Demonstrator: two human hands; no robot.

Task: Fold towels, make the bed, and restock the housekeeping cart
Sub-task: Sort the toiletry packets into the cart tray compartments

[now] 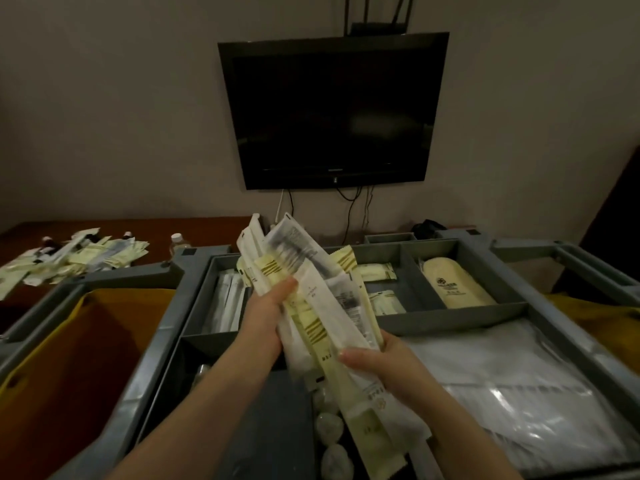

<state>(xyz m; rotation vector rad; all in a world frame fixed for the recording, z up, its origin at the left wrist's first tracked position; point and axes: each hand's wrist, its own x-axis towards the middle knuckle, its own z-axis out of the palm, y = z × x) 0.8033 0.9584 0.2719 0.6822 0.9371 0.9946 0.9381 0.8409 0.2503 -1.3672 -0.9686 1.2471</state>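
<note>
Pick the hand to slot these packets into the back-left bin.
Left, likely. The left hand grips the packets right beside that bin; the right hand holds their lower end, farther from it.

I ran one view: head cam, wide-angle, worn on the person's head, pitched forward and down. Left hand (270,317) and right hand (377,358) sat close under the lens at mid-frame, both gripping the packet bundle (311,299). The cart (450,308) filled the frame beneath and around the hands. The TV (332,112) hung straight beyond them, farther off, edges bowed by the lens.
</note>
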